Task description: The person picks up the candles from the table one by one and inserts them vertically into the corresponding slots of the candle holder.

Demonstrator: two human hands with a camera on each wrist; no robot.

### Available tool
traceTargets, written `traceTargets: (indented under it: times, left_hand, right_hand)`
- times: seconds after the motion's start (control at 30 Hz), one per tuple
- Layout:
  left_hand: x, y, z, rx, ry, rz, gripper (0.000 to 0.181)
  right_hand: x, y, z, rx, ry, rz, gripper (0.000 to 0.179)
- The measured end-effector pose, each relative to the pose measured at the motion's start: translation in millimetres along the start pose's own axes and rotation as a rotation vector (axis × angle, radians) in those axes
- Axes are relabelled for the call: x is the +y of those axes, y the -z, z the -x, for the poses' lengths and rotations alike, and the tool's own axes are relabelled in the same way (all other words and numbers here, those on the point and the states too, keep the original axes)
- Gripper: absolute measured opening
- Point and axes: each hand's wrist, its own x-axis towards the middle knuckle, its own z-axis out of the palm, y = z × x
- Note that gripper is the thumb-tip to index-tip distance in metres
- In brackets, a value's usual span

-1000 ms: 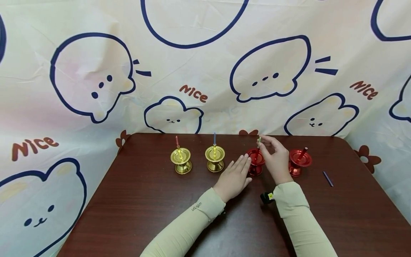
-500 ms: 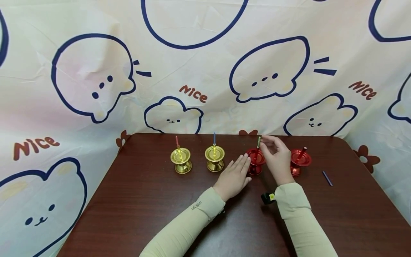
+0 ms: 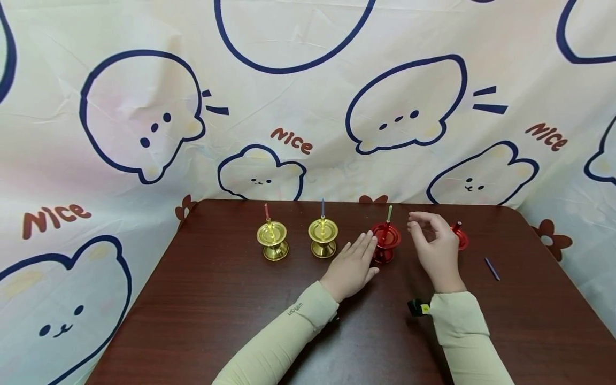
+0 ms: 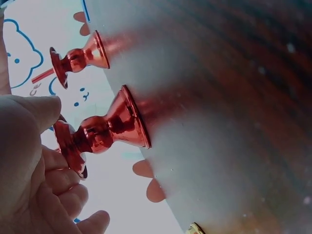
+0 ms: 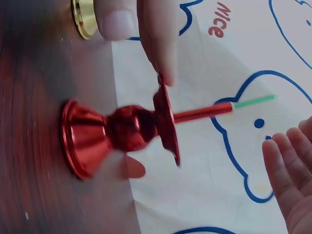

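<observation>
Straight fingers of my left hand (image 3: 351,267) touch the rim of a red metal candle holder (image 3: 385,235). Its thumb is apart from the rim in the right wrist view. A thin green candle (image 5: 254,101) stands in the holder's socket tube (image 5: 204,112). To the right of it, my right hand (image 3: 438,251) is raised with loosely bent fingers and holds nothing. Behind that hand, a second red candle holder (image 3: 463,239) is partly hidden; the left wrist view shows it whole, with a bare socket tube (image 4: 43,75).
Two gold candle holders stand to the left, one (image 3: 271,235) with a red candle (image 3: 267,212), the other (image 3: 323,231) with a blue candle (image 3: 323,207). A purple-blue candle (image 3: 492,269) lies on the brown table (image 3: 202,299) at right. A printed cloth (image 3: 317,107) hangs behind.
My right hand has let go of the green candle and moved away to the right, covering part of the second red holder. The left hand has stayed at the rim.
</observation>
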Motion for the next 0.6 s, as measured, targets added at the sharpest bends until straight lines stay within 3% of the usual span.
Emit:
traceTargets:
  times: [0.3,0.6]
  left_hand:
    - [3.4,0.9,1.4,0.001,0.008,0.019,0.072]
    - [4.3,5.0,1.9,0.004,0.010,-0.022,0.073]
  right_hand:
    - [5,31,8.4,0.099,-0.020,0.111,0.020]
    - [9,59,5.0,0.166,-0.040,0.227,0.021]
